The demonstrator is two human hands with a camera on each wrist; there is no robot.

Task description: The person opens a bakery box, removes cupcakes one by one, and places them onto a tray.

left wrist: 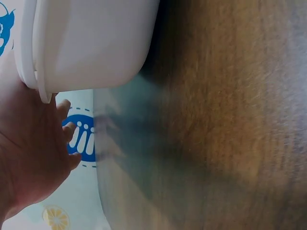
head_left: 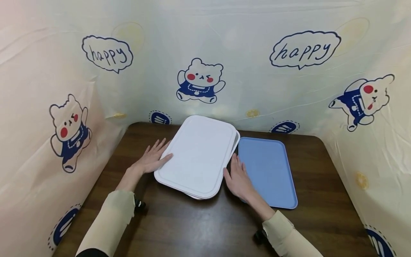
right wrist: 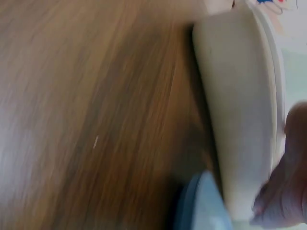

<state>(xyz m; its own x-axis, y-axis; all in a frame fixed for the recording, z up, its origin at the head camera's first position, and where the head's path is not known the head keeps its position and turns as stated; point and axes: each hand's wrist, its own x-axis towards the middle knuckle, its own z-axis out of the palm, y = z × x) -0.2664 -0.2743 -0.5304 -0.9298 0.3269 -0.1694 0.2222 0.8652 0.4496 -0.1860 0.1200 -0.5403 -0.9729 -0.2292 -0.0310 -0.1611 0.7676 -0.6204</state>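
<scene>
A white plastic box [left wrist: 100, 43] stands on the table with a flat white lid [head_left: 197, 157] on top. The lid sits slightly askew, so part of the box's rim [head_left: 237, 139] shows at the far right corner. My left hand [head_left: 153, 159] rests at the lid's left edge, its fingers spread and the thumb lying over the top. Along the right side, my right hand [head_left: 239, 180] has its fingers straight, close against the lid's edge. Between that hand and the table's right side lies a flat blue tray-like piece [head_left: 266, 171] with a raised rim, its near left corner partly behind my right wrist.
Brown wood-grain tabletop [head_left: 192, 228] surrounds the box. Pale printed cloth [head_left: 250, 85] with bears and lettering hangs behind the table and along both sides.
</scene>
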